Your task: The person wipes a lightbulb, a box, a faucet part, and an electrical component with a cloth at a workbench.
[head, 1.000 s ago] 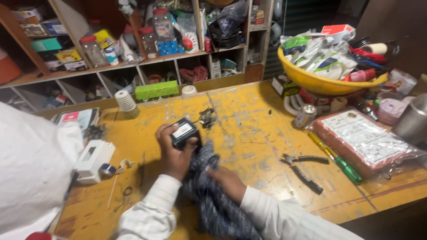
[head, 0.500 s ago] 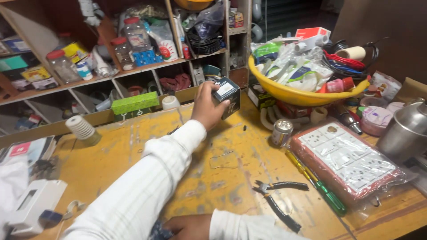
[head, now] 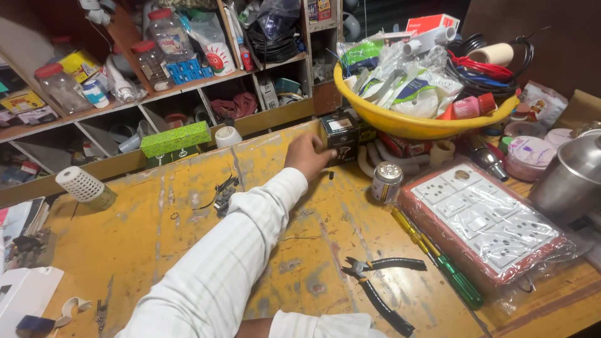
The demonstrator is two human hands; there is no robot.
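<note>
My left hand [head: 308,156] is stretched across the yellow worktop [head: 156,238] to a small black box [head: 341,133] with a pale label on top. The box stands at the table's far edge, right in front of the yellow basin [head: 432,127]. My fingers curl against the box's left side and the thumb touches its lower edge. The striped white sleeve covers the whole arm. Of my right hand [head: 253,327] only a sliver of skin shows at the bottom edge, tucked under the left arm beside its own white sleeve; what it holds is hidden.
Black-handled pliers [head: 383,294] and a green-handled screwdriver [head: 441,263] lie front right. A wrapped white switch panel [head: 485,222], a small tin [head: 386,181] and a steel pot [head: 570,175] fill the right. A green box [head: 175,139] and a white perforated cup [head: 84,186] stand along the back by the shelves.
My left hand carried the black box from the table's middle up to the far edge and lowered it beside the yellow basin. The dark cloth and my right hand dropped out of view.
</note>
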